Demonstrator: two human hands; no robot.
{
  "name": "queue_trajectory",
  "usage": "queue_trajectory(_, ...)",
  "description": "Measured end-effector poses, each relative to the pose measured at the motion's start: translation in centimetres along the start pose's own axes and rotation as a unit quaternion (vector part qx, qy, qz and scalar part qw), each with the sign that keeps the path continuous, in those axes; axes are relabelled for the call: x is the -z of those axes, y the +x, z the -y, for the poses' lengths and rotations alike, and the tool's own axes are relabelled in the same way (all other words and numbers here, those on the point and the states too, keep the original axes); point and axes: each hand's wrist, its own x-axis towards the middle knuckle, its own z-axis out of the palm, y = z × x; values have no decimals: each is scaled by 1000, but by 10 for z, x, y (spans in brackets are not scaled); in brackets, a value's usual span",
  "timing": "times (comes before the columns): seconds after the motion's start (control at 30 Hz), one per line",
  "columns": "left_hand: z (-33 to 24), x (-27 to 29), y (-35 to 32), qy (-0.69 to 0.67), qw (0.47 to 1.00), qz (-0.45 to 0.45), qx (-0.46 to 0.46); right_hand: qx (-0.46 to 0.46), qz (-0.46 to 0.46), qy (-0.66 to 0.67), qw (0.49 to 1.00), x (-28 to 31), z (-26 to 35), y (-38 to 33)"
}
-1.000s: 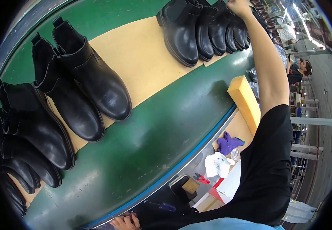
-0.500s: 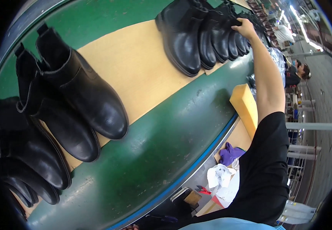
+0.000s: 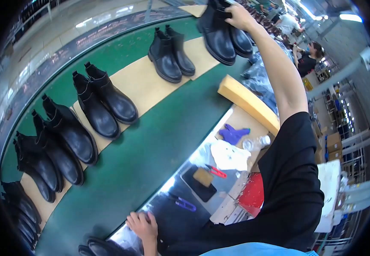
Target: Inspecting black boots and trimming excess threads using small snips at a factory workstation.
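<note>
Several black Chelsea boots (image 3: 165,59) already stand on tan sheeting (image 3: 144,86), but the right hand (image 3: 239,17) grips an unreleased pair (image 3: 219,40), the left hand (image 3: 143,226) seemingly empty.

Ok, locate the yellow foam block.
In the head view, right of centre, the yellow foam block lies between the purple cloth and the crumpled clear plastic.

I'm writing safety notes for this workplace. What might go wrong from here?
The right hand seems to grip a pair of black boots near the tops, arm stretched far out; one might slip or bump the standing pair beside them.
The left hand is near the edge of the green table, close to more boots; a careless move could nudge or scuff those.
</note>
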Motion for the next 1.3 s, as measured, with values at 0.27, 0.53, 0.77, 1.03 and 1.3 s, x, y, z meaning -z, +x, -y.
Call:
queue_trajectory(0.27,7,7,-10,-69,997,-35,16,266,9,144,953,194,175,-94)
queue_trajectory(0.53,-30,96,-62,-314,903,-290,-45,536,3,150,830,272,372,-222)
queue_trajectory(0.77,-23,106,-162,-182,946,-267,-38,738,-221,83,632,303,477,-275)
queue_trajectory(1.03,-4,44,-199,-111,962,-243,56,647,-284,212,675,225,505,-304)
queue_trajectory(1.3,7,42,-199,-116,963,-224,95,82,-125,478,865,131,496,-416)
